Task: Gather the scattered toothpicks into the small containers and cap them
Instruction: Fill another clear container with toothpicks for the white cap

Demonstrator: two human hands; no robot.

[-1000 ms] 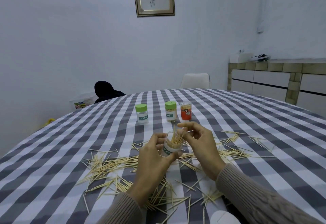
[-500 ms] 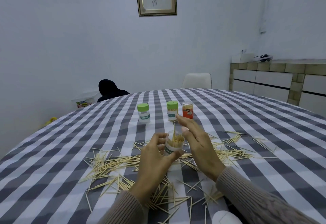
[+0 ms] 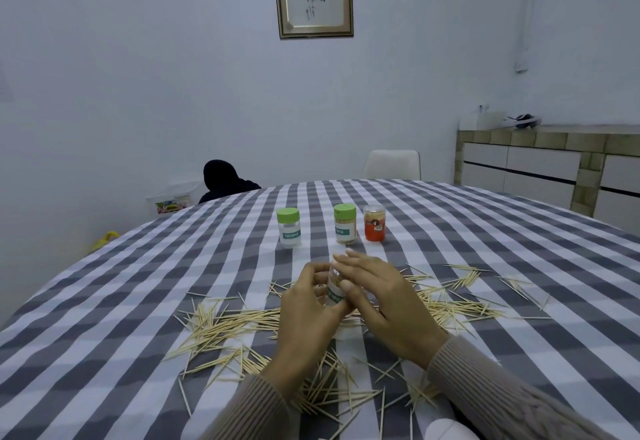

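Note:
My left hand [image 3: 306, 304] grips a small clear toothpick container [image 3: 334, 292] with a green label, held just above the table. My right hand [image 3: 375, 296] lies over its mouth, fingers straight on top and thumb against its side, hiding the opening. Loose toothpicks [image 3: 228, 323] are scattered on the checked tablecloth around and under both hands, with more [image 3: 460, 301] to the right. Behind stand two green-capped containers [image 3: 289, 227] [image 3: 345, 223] and a clear-lidded one with a red label [image 3: 374, 222].
The round table [image 3: 138, 266] carries a grey and white checked cloth. A white object [image 3: 446, 431] sits at the near edge. A white chair [image 3: 391, 164] stands behind the table, a tiled cabinet [image 3: 554, 166] at right, a dark shape [image 3: 225, 181] at the far left.
My right hand has come down from above the container, where it touched the standing toothpicks, and now covers its mouth. The toothpicks inside are hidden now.

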